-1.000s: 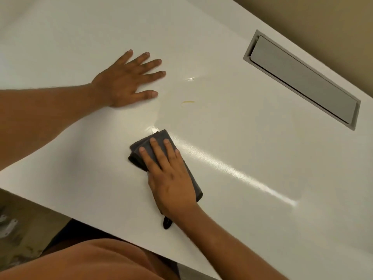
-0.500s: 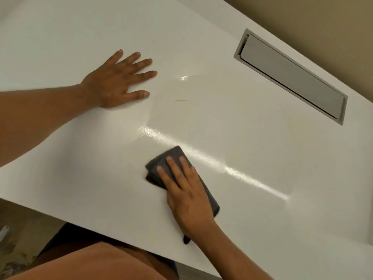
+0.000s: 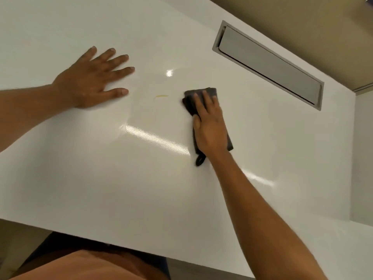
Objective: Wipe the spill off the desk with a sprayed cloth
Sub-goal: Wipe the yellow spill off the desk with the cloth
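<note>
A small yellowish spill streak (image 3: 160,96) lies on the glossy white desk (image 3: 101,178). Just right of it, my right hand (image 3: 210,126) presses flat on a folded dark grey cloth (image 3: 199,93), whose hanging loop sticks out below my wrist. The cloth's left edge is a short way from the streak and does not touch it. My left hand (image 3: 94,79) rests flat on the desk to the left of the streak, fingers spread, holding nothing.
A grey rectangular cable-hatch lid (image 3: 268,65) is set into the desk at the back right. The desk's near edge (image 3: 121,244) runs just above my lap. A beige wall (image 3: 302,27) stands behind the desk.
My right hand has slid the cloth from the desk's near middle up and to the right, stopping beside the streak. My left hand has stayed put.
</note>
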A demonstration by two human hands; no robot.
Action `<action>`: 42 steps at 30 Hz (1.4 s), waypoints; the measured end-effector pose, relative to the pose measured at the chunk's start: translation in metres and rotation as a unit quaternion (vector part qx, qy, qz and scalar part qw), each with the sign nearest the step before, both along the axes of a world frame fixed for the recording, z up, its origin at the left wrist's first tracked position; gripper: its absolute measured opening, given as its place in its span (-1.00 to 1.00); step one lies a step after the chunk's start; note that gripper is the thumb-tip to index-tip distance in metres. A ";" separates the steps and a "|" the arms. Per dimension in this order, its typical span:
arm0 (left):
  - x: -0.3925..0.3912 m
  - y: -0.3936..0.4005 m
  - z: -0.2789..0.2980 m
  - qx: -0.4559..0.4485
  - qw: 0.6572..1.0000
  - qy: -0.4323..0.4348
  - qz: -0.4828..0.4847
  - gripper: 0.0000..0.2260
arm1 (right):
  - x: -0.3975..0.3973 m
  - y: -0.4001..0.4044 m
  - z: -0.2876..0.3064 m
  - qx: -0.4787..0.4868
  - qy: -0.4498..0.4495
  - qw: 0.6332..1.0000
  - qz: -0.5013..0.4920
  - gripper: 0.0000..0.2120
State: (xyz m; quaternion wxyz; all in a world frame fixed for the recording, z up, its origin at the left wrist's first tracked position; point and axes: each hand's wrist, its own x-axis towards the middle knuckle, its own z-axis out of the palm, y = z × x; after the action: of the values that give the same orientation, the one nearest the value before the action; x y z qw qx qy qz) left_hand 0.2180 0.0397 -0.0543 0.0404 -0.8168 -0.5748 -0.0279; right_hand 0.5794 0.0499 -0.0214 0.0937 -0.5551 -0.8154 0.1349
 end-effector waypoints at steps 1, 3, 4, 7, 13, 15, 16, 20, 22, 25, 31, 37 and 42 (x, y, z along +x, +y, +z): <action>-0.001 0.000 -0.001 0.003 1.000 0.002 -0.001 -0.31 | -0.013 -0.023 -0.003 0.006 0.004 0.999 0.031 -0.44; -0.003 0.002 -0.005 0.008 1.000 0.005 -0.002 -0.31 | -0.025 -0.080 -0.011 0.010 0.017 0.998 0.063 -0.39; -0.005 0.003 -0.007 0.009 1.000 0.007 0.001 -0.31 | -0.023 -0.108 -0.013 0.003 0.018 0.998 0.067 -0.36; -0.006 0.004 -0.012 0.007 1.000 0.005 0.017 -0.31 | 0.019 -0.166 -0.013 -0.026 -0.006 0.998 0.050 -0.30; -0.005 0.003 -0.008 -0.004 1.000 0.020 0.012 -0.30 | 0.106 -0.091 0.001 -0.048 -0.004 0.994 -0.096 -0.40; -0.005 0.002 -0.005 -0.004 1.000 0.021 0.010 -0.30 | 0.108 -0.037 0.003 -0.035 -0.007 0.988 -0.150 -0.45; -0.003 0.001 -0.005 -0.003 1.000 0.018 0.010 -0.31 | 0.103 -0.011 0.003 -0.030 -0.011 0.986 -0.165 -0.46; 0.000 -0.001 0.001 -0.017 1.000 0.008 0.013 -0.30 | 0.053 0.045 0.000 0.000 -0.026 0.990 -0.140 -0.47; 0.000 -0.001 0.003 -0.022 1.000 -0.002 0.012 -0.30 | 0.021 0.035 -0.001 0.006 -0.022 0.997 -0.077 -0.47; 0.000 -0.001 0.002 -0.016 1.000 -0.015 0.011 -0.32 | -0.010 -0.022 -0.004 -0.002 -0.013 0.999 0.034 -0.46; -0.001 -0.003 0.002 -0.019 0.999 -0.026 0.023 -0.32 | 0.041 -0.105 -0.006 -0.055 -0.003 0.990 0.128 -0.39; -0.001 -0.002 0.004 -0.044 0.998 -0.020 0.028 -0.22 | 0.025 0.021 0.001 -0.050 0.005 0.998 -0.024 -0.45; 0.001 -0.004 0.009 -0.046 0.998 -0.026 0.030 -0.21 | -0.048 0.053 -0.004 -0.017 -0.022 0.997 0.070 -0.45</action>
State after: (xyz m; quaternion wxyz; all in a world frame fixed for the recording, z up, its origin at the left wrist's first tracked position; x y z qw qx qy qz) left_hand 0.2186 0.0357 -0.0449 -0.0113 -0.7992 -0.6005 -0.0219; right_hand 0.5316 0.1032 -0.0256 0.0565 -0.5007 -0.8518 0.1433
